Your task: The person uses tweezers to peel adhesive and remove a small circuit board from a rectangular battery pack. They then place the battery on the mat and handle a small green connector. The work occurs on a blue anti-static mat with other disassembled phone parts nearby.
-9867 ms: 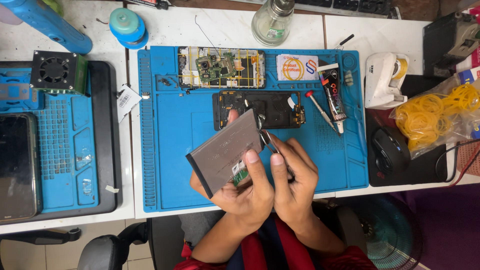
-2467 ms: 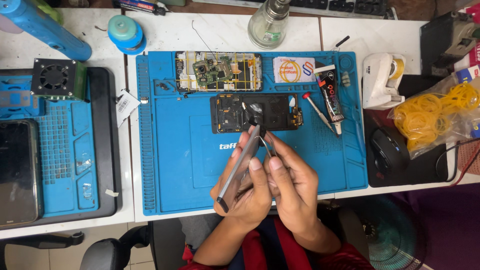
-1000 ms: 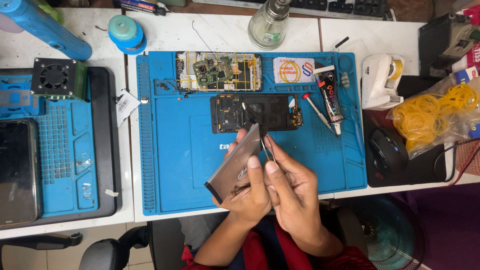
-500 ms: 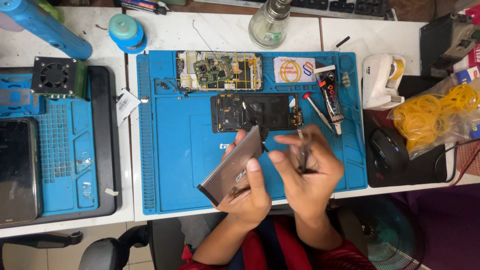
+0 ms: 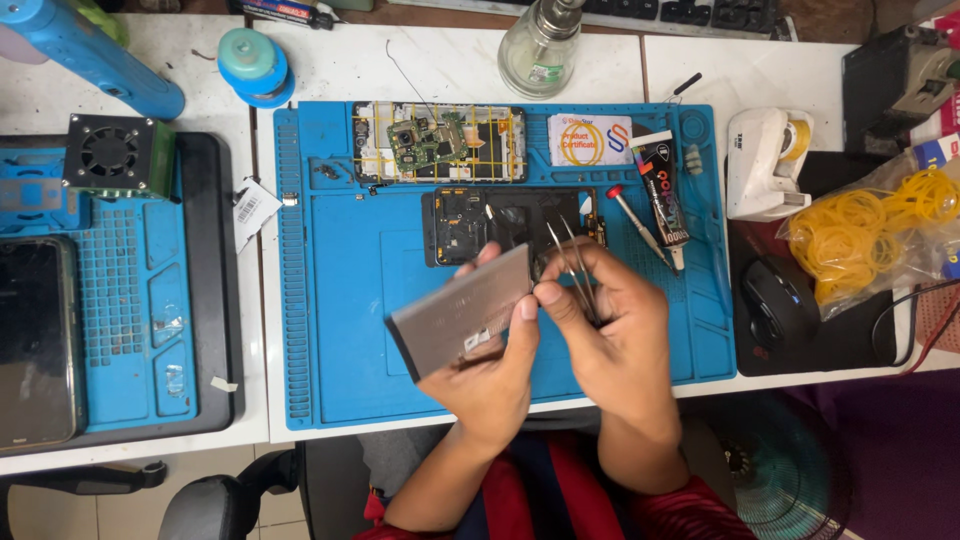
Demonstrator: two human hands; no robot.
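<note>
Just below the middle of the frame, the left hand [image 5: 490, 375] holds a flat grey rectangular panel [image 5: 462, 317] tilted above the blue silicone work mat [image 5: 340, 330], fingers curled under it and the thumb pressed on its lower right edge. The right hand [image 5: 610, 335] is closed around a pair of thin metal tweezers [image 5: 572, 262], whose tips point up toward the top of the frame, and its thumb and forefinger meet at the panel's right corner (whether they pinch anything small there cannot be told). Directly above the hands, a black opened phone frame [image 5: 510, 222] lies flat on the mat, and above that sits a second phone chassis with an exposed green circuit board [image 5: 438, 142]. To the right of these lie a red-tipped screwdriver [image 5: 635, 222] and a black glue tube [image 5: 662, 192], side by side, with a white card [image 5: 590, 140] above them. Off the mat, on the white surface [image 5: 420, 60], a clear glass dispenser bottle [image 5: 538, 48] stands at top centre, a white tape dispenser [image 5: 765, 162] at the right, and a bag of yellow rubber bands [image 5: 870, 235] further right. At the left edge, a dark phone [image 5: 35, 340] rests on a second blue mat [image 5: 120, 330], near a small black fan [image 5: 110, 155].
</note>
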